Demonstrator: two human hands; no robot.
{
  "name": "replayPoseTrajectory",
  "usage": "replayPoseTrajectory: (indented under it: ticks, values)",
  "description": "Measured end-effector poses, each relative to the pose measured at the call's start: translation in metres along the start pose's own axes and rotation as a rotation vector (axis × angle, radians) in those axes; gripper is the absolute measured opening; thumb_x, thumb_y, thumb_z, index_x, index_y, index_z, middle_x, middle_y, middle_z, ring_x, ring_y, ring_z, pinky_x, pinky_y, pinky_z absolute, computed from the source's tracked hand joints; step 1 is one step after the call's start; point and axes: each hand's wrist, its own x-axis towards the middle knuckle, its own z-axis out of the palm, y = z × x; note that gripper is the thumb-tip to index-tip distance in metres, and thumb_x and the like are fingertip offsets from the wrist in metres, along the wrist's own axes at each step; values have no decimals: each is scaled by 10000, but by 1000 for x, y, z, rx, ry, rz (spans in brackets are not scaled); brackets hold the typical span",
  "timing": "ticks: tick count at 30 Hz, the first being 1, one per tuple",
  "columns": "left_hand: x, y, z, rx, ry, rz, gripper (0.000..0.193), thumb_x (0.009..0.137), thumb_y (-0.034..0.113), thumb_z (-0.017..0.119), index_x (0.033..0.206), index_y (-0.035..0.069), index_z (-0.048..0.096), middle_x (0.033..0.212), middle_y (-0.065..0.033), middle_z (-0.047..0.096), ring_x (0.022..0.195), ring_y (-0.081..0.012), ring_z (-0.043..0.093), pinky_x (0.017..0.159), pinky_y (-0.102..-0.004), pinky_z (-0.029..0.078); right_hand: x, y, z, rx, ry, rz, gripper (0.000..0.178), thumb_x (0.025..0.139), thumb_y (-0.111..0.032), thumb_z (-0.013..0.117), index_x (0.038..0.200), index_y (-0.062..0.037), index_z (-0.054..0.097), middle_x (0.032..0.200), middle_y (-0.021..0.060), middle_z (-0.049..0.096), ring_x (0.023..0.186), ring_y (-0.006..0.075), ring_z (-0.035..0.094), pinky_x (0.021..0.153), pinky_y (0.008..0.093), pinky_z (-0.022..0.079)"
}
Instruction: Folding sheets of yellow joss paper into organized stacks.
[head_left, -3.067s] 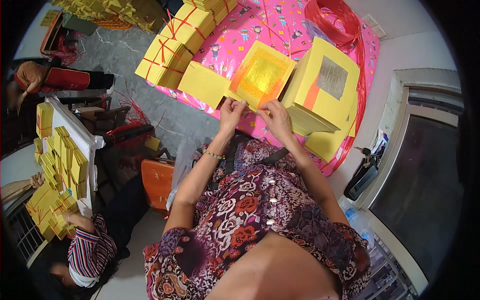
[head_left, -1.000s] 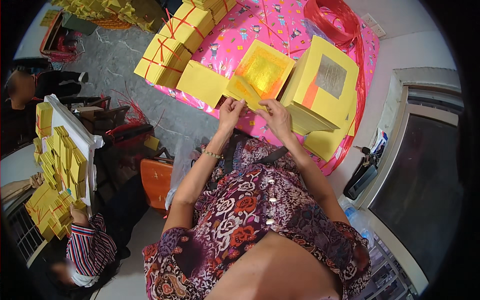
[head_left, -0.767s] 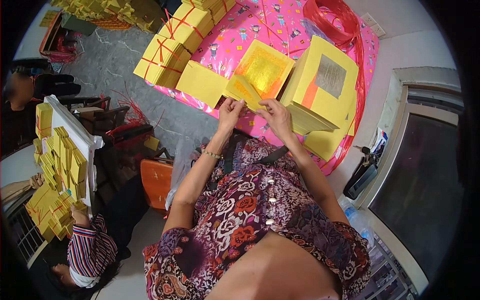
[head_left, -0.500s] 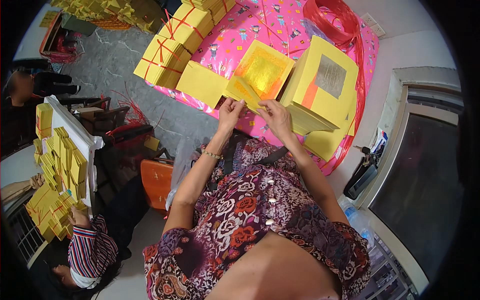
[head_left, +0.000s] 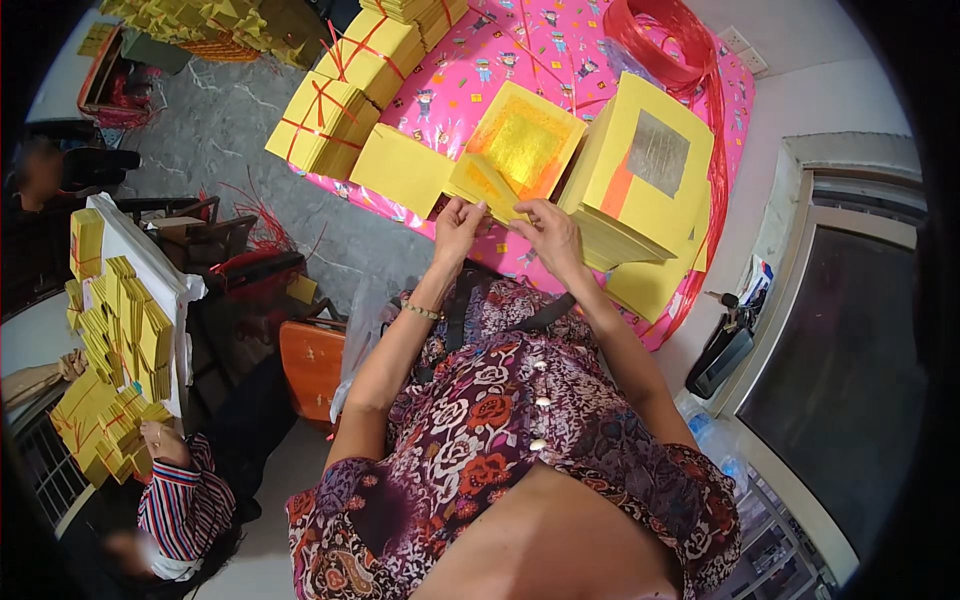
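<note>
A yellow paper sheet with a gold foil square (head_left: pixel 517 145) and orange border lies uppermost on a pile at the table's front edge. Its near edge is lifted and folded over as a narrow flap (head_left: pixel 492 181). My left hand (head_left: pixel 459 230) pinches the flap's near left corner, fingertips closed. At the right corner, my right hand (head_left: pixel 551 236) has thumb and forefinger together on the paper edge. Just left lies a plain yellow paper piece (head_left: pixel 402 171). To the right rises a tall stack of yellow paper (head_left: pixel 625 215) with a silver foil square on top.
A pink patterned cloth (head_left: pixel 455 85) covers the table. Yellow bundles tied with red strips (head_left: pixel 318 120) line its left edge; a coil of red plastic strip (head_left: pixel 660 45) lies at the back right. At lower left, a person in a striped sleeve (head_left: pixel 185 505) handles yellow paper bundles (head_left: pixel 125 415).
Both my hands stay on the flap, which stands slightly more raised. The other person's hand and striped sleeve have shifted a little at the lower left.
</note>
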Motion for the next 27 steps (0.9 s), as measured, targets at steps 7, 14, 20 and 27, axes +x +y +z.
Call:
replayPoseTrajectory:
  ticks: [7, 14, 20, 27]
  values:
    - [-2, -2, -8, 63, -17, 18, 209, 929, 197, 600, 1052, 40, 541, 861, -9, 650, 740, -87, 621, 650, -233, 506, -3, -5, 2, -143, 8, -146, 163, 773, -126, 698, 888, -58, 606, 794, 111, 609, 754, 297, 615, 641, 389, 484]
    - [-26, 20, 2, 529, 306, 205, 533, 844, 121, 668, 1254, -56, 376, 1171, -188, 505, 989, -195, 558, 774, -282, 466, -1, -5, 6, -239, 10, -188, 150, 772, -101, 660, 826, -52, 530, 751, 111, 564, 730, 301, 595, 631, 413, 477]
    - [-37, 46, 18, 1391, 239, 876, 556, 729, 133, 723, 1244, 115, 514, 1354, -169, 359, 1215, -351, 385, 1012, -471, 311, -1, -3, 8, -341, 38, -238, 174, 748, -106, 664, 835, -63, 519, 750, 97, 556, 731, 274, 591, 645, 397, 465]
    - [-6, 48, 29, 1471, -86, 952, 313, 758, 89, 579, 1062, 145, 626, 1115, -44, 588, 1146, -260, 462, 1022, -460, 273, 3, -16, 4, -410, 107, -294, 182, 724, -90, 658, 827, -63, 510, 731, 91, 538, 719, 270, 577, 675, 394, 451]
